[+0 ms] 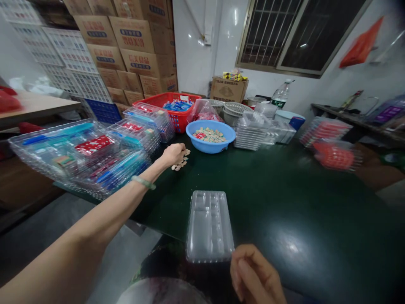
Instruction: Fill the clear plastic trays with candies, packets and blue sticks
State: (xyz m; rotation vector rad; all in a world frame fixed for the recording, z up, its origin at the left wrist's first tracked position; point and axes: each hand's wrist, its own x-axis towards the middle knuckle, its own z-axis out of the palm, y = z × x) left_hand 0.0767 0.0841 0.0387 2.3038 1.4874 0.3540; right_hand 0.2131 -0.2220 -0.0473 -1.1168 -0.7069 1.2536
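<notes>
My left hand (174,155), with a pale green bangle on its wrist, is closed above the green table, left of the blue basin. Small beige pieces (181,164) show at and below its fingers; whether all are gripped is unclear. The blue basin (210,146) holds many similar pieces and some red ones. A clear compartment tray (202,232) lies at the near table edge with nothing in it. My right hand (256,274) is at the tray's lower right corner, its fingers curled and close together; a grip on the rim cannot be made out.
Stacks of filled clear trays (95,147) stand on the left. Behind the basin are a red basket (180,120) with blue packets and grey baskets (236,110). Nested clear trays (249,133) sit right of it. Red packs (335,154) lie at the far right.
</notes>
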